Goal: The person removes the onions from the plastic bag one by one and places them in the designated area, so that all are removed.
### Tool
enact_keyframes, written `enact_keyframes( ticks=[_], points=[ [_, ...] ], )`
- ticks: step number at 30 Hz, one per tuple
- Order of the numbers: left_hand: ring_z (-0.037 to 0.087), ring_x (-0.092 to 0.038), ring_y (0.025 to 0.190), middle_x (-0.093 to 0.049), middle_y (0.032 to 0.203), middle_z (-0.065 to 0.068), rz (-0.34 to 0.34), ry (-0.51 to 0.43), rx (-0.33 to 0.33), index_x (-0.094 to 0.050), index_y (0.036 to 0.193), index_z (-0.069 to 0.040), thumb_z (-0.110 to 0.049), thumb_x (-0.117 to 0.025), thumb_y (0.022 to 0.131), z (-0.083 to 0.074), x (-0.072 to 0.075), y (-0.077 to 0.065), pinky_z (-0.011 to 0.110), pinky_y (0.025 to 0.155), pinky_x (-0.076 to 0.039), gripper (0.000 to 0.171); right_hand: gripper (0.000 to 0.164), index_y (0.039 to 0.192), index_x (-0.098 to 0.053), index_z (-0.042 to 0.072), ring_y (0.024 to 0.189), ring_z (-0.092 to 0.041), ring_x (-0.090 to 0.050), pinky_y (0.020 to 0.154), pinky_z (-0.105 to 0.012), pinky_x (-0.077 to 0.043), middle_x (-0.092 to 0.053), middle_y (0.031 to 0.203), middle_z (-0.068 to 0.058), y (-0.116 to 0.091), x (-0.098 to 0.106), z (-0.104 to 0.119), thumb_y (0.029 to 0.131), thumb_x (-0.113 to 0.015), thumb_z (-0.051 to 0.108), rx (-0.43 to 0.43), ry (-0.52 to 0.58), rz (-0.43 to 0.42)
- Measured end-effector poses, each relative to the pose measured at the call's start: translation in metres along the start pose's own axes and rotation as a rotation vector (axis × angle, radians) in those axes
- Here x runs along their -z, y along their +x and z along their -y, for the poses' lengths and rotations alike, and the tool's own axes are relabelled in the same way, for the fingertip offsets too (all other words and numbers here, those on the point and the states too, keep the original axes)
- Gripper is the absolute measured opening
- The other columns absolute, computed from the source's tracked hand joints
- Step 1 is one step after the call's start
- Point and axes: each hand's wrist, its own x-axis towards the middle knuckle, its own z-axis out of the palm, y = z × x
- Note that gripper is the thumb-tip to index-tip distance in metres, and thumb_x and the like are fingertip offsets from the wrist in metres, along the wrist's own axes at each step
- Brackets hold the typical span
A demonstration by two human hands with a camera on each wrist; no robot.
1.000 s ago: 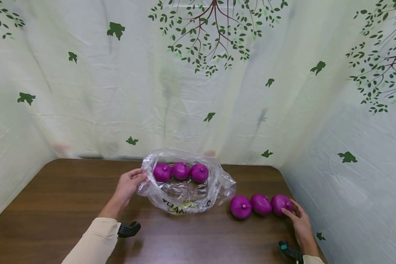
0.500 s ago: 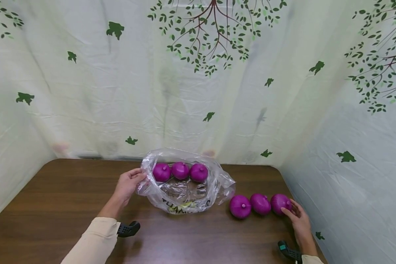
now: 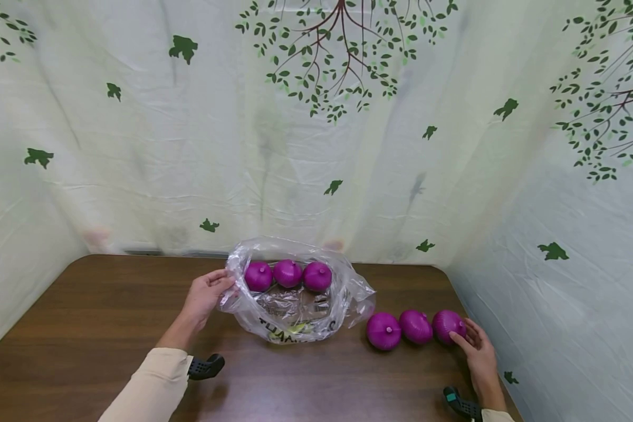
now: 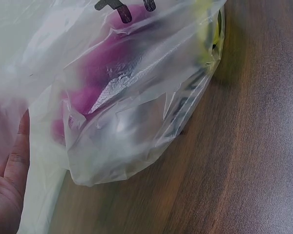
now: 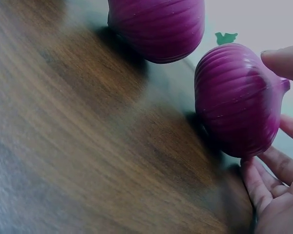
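Note:
In the head view, a clear plastic bag [image 3: 290, 333] lies open-mouthed on the table with three purple onions [image 3: 288, 274] inside. My left hand [image 3: 204, 296] pinches the bag's left rim; in the left wrist view its fingers [image 4: 20, 151] are partly behind the plastic. Three more purple onions stand in a row right of the bag: a left one [image 3: 384, 331], a middle one [image 3: 416, 326] and a right one [image 3: 447, 326]. Around the right onion my right hand [image 3: 477, 351] has its thumb and fingers, and that onion [image 5: 237, 100] rests on the table in the right wrist view.
A brown wooden table [image 3: 274, 381] carries everything. Behind it hangs a pale curtain [image 3: 295, 146] with printed leaves, and another curtain side [image 3: 569, 316] runs close along the table's right edge, near my right hand.

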Motion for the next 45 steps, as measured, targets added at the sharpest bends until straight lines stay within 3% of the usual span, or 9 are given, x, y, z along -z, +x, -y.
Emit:
enact_keyframes(
  ticks=[21, 27, 35, 41, 45],
  points=[
    [-0.001, -0.062, 0.076, -0.066, 0.089, -0.005, 0.003, -0.012, -0.011, -0.039, 0.136, 0.016, -0.010, -0.056, 0.098, -0.003, -0.002, 0.000, 0.016, 0.072, -0.053, 0.049, 0.085, 0.151, -0.025, 0.007, 0.134, -0.038, -0.029, 0.112, -0.055, -0.024, -0.030, 0.150, -0.024, 0.001, 0.002, -0.003, 0.087, -0.072, 0.034, 0.017, 0.026, -0.057],
    [0.000, -0.063, 0.077, -0.066, 0.091, -0.005, 0.005, 0.002, 0.001, -0.040, 0.136, 0.014, -0.013, -0.056, 0.098, -0.001, 0.000, 0.000, 0.016, 0.073, -0.053, 0.049, 0.084, 0.150, -0.029, 0.006, 0.136, -0.038, -0.029, 0.111, -0.056, -0.026, -0.032, 0.149, -0.022, -0.003, 0.004, 0.001, 0.085, -0.074, 0.035, 0.022, -0.021, -0.098],
    [0.001, -0.063, 0.075, -0.067, 0.090, -0.004, 0.004, -0.017, 0.000, -0.040, 0.135, 0.015, -0.011, -0.057, 0.097, 0.001, -0.001, 0.000, 0.017, 0.071, -0.053, 0.050, 0.073, 0.142, -0.036, -0.002, 0.135, -0.046, -0.020, 0.107, -0.060, -0.023, -0.026, 0.148, -0.029, -0.023, 0.002, 0.020, 0.087, -0.073, 0.027, 0.132, -0.200, -0.179],
    [0.000, -0.063, 0.076, -0.067, 0.091, -0.004, 0.002, -0.008, -0.002, -0.041, 0.136, 0.014, -0.012, -0.056, 0.098, 0.000, -0.001, -0.001, 0.017, 0.071, -0.053, 0.048, 0.069, 0.139, -0.040, -0.001, 0.134, -0.046, -0.023, 0.108, -0.061, -0.022, -0.029, 0.145, -0.028, -0.035, -0.012, 0.035, 0.085, -0.075, 0.024, 0.203, -0.184, -0.210],
    [0.001, -0.063, 0.076, -0.067, 0.093, -0.002, 0.004, -0.010, -0.001, -0.040, 0.136, 0.014, -0.012, -0.056, 0.098, 0.001, 0.000, -0.002, 0.017, 0.072, -0.053, 0.049, 0.063, 0.136, -0.044, -0.001, 0.130, -0.042, -0.029, 0.103, -0.058, -0.027, -0.034, 0.141, -0.026, -0.045, -0.021, 0.047, 0.084, -0.074, 0.015, 0.272, -0.157, -0.179]
  ],
)
